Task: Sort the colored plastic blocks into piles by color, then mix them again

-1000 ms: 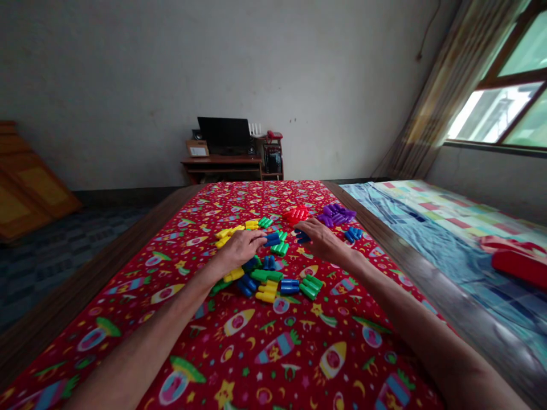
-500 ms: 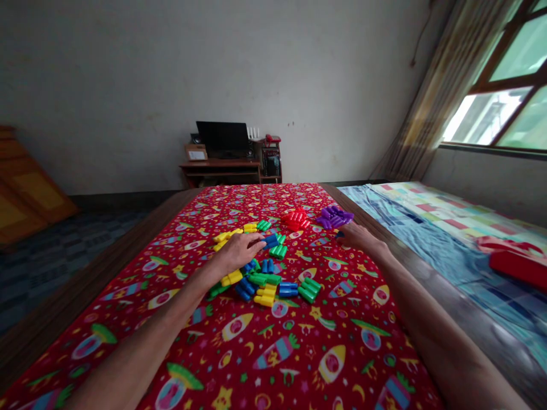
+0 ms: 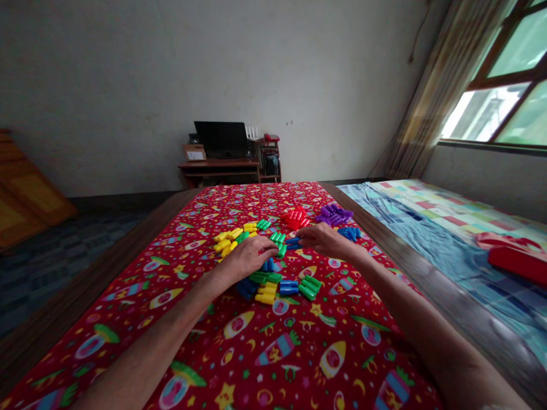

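Note:
My right hand [image 3: 323, 239] pinches a blue plastic block [image 3: 293, 244] made of joined bullet-shaped tubes, just above the red patterned cloth. Left of it, my left hand [image 3: 253, 254] hovers over the mixed blocks with its fingers stretched and a little apart, apparently holding nothing. Beneath its fingertips lies another blue block [image 3: 268, 265], partly hidden. Green blocks [image 3: 280, 242] sit just beyond those fingers. Yellow blocks [image 3: 226, 241] are grouped behind the left hand. Nearer me are a yellow block [image 3: 266, 293], a blue block [image 3: 289, 287] and a green block [image 3: 310, 287].
Red blocks [image 3: 296, 218], purple blocks [image 3: 334, 214] and blue blocks [image 3: 349, 233] form separate piles at the back right of the cloth [image 3: 282, 364]. A bed [image 3: 427, 228] adjoins the table on the right. A desk with a monitor [image 3: 221, 139] stands against the wall.
My right hand has moved left from beside the purple pile and now has a blue block, uncovering the blue pile. My left hand has shifted slightly right and down, away from the blue block it touched.

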`<control>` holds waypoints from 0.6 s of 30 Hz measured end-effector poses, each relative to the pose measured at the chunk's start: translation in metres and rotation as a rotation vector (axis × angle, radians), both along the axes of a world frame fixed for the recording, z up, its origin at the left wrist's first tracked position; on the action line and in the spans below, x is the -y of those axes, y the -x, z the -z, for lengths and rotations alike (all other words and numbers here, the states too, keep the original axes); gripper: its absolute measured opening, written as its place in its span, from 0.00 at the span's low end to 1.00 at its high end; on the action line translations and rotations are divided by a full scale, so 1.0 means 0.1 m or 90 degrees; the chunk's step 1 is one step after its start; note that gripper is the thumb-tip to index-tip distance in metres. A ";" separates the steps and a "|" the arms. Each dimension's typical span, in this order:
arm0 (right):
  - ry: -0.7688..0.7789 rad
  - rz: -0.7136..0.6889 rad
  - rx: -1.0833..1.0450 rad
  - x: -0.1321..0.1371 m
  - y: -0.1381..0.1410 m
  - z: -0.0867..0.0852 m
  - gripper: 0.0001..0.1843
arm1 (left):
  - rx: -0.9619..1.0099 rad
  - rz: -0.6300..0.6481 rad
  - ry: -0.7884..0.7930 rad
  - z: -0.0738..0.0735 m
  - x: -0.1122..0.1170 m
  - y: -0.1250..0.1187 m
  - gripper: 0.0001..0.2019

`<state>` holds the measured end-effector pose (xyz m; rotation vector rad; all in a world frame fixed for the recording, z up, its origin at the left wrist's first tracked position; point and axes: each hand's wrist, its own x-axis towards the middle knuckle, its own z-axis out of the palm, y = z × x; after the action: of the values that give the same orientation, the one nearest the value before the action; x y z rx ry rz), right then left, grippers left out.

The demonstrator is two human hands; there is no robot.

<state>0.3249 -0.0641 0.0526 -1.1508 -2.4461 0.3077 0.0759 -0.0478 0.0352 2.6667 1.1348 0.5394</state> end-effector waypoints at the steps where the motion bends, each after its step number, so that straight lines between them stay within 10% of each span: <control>1: -0.001 0.046 0.026 -0.05 -0.16 -0.03 0.08 | -0.027 -0.006 -0.007 0.01 -0.03 0.04 0.12; 9: 0.209 0.380 0.110 -0.26 -1.59 -0.01 0.13 | -0.226 -0.049 0.044 0.02 -0.17 0.32 0.15; 14: 0.351 0.385 0.051 -0.23 -1.72 0.13 0.12 | -0.241 -0.003 0.050 0.07 -0.09 0.22 0.20; 18: 0.269 0.425 0.118 -0.19 -1.59 0.06 0.09 | -0.255 0.019 0.055 0.08 -0.04 0.18 0.22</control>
<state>0.4835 -0.0454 0.0469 -2.1698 -2.0225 0.5362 0.0582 -0.0441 0.0269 2.7827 1.1769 -0.0570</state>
